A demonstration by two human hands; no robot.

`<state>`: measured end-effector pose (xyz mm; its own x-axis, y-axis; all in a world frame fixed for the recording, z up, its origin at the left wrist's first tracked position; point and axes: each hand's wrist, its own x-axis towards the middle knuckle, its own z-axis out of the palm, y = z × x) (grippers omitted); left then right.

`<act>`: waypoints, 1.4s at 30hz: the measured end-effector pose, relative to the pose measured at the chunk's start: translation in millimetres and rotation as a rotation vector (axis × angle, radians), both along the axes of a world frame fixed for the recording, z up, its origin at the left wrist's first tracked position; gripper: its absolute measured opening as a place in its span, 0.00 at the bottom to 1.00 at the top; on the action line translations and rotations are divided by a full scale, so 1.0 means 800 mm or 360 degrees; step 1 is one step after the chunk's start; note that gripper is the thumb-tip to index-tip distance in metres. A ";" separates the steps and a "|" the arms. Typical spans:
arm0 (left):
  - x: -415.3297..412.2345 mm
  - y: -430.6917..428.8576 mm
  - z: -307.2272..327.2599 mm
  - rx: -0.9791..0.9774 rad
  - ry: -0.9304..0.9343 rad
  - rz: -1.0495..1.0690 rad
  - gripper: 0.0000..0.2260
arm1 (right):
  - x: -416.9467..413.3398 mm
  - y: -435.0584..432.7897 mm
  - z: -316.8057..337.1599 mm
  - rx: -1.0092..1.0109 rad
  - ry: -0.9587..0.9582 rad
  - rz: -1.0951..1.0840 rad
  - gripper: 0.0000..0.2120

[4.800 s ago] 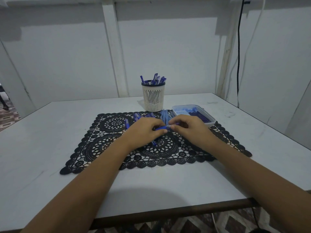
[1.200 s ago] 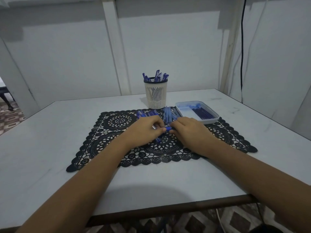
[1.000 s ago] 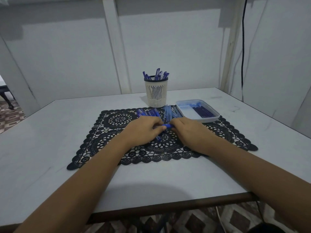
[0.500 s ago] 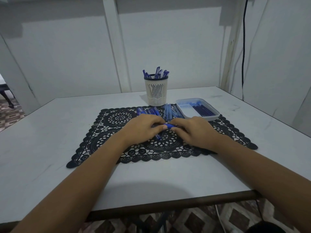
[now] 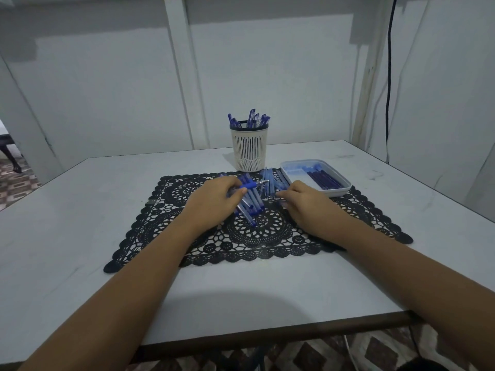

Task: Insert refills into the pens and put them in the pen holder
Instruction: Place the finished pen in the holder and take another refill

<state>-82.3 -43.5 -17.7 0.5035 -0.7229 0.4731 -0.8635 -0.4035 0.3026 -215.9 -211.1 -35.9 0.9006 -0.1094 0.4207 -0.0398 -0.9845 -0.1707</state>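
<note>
My left hand [image 5: 214,202] grips a blue pen [image 5: 250,185] over the black lace mat [image 5: 267,234], its metal tip pointing right. My right hand [image 5: 302,203] rests on the mat apart from the pen, fingers loosely curled, with nothing plainly in them. Its fingertips lie beside a row of clear blue pen barrels [image 5: 270,180]. Several more blue pens [image 5: 250,206] lie in a heap just right of my left hand. The white slotted pen holder [image 5: 249,149] stands behind the mat with several blue pens in it. A white tray [image 5: 345,187] at the right holds dark refills [image 5: 324,179].
The mat lies on a white table [image 5: 80,223] whose front edge is near me. White walls close in behind and to the right, where a black cable [image 5: 388,76] hangs. Patterned floor shows below the table edge.
My hands were together on one pen; now the right hand has let go and drawn to the right, while the left hand keeps the pen and has lifted it slightly.
</note>
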 end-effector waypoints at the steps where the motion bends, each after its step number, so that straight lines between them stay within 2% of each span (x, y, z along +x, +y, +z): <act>1: 0.001 -0.001 -0.003 -0.0037 0.0033 -0.0009 0.11 | 0.001 0.001 0.000 -0.0032 -0.0015 0.0012 0.13; 4: 0.003 -0.004 -0.008 -0.0115 0.0182 -0.0065 0.10 | 0.009 0.000 -0.001 -0.0269 -0.0053 -0.0004 0.08; 6: 0.005 -0.008 -0.006 -0.0127 0.0216 -0.0091 0.10 | 0.013 -0.005 -0.003 -0.0343 -0.0096 -0.0019 0.10; 8: 0.007 -0.014 0.001 -0.0137 0.0210 -0.0104 0.10 | 0.013 -0.009 0.002 -0.0186 -0.0193 -0.0028 0.11; 10: 0.009 -0.019 0.008 -0.0093 0.0127 -0.0115 0.11 | 0.013 -0.010 0.015 0.0197 -0.0312 -0.0047 0.11; 12: 0.011 -0.023 0.014 -0.0017 0.0001 -0.0138 0.12 | 0.018 -0.011 0.030 0.0560 -0.0309 -0.0083 0.14; 13: 0.011 -0.025 0.015 -0.0004 -0.0047 -0.0145 0.12 | 0.022 -0.013 0.035 0.0626 -0.0266 -0.0090 0.16; 16: 0.012 -0.031 0.005 -0.0083 -0.0162 -0.0118 0.11 | 0.034 -0.019 0.044 0.0641 -0.0057 -0.0053 0.22; 18: 0.011 -0.032 -0.008 -0.0167 -0.0232 -0.0089 0.12 | 0.040 -0.022 0.042 0.0711 0.0020 0.0023 0.20; 22: 0.010 -0.030 -0.023 -0.0239 -0.0299 -0.0115 0.18 | 0.040 -0.023 0.035 0.0730 -0.0025 0.0049 0.18; 26: 0.006 -0.030 -0.025 -0.0272 -0.0355 -0.0199 0.16 | 0.032 -0.022 0.028 0.0899 -0.0100 0.0101 0.17; 30: 0.003 -0.031 -0.024 -0.0264 -0.0451 -0.0221 0.15 | 0.029 -0.024 0.027 0.0907 -0.0111 0.0198 0.15; 33: 0.004 -0.027 -0.024 -0.0269 -0.0414 -0.0294 0.16 | 0.026 -0.028 0.026 0.0902 -0.0152 0.0291 0.15; 36: 0.006 -0.024 -0.020 -0.0219 -0.0335 -0.0357 0.16 | 0.023 -0.027 0.024 0.0803 -0.0200 0.0367 0.12; 40: 0.009 -0.018 -0.015 -0.0125 0.0031 -0.0398 0.18 | 0.021 -0.025 0.025 0.0711 -0.0208 0.0416 0.07; 42: 0.009 -0.017 -0.016 -0.0109 0.0064 -0.0384 0.18 | 0.020 -0.024 0.025 0.0724 -0.0207 0.0436 0.07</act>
<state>-74.7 -57.4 -30.7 0.3397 -0.7915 0.5081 -0.9190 -0.1644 0.3583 -200.2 -229.9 -16.2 0.8653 -0.0749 0.4956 0.2578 -0.7813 -0.5683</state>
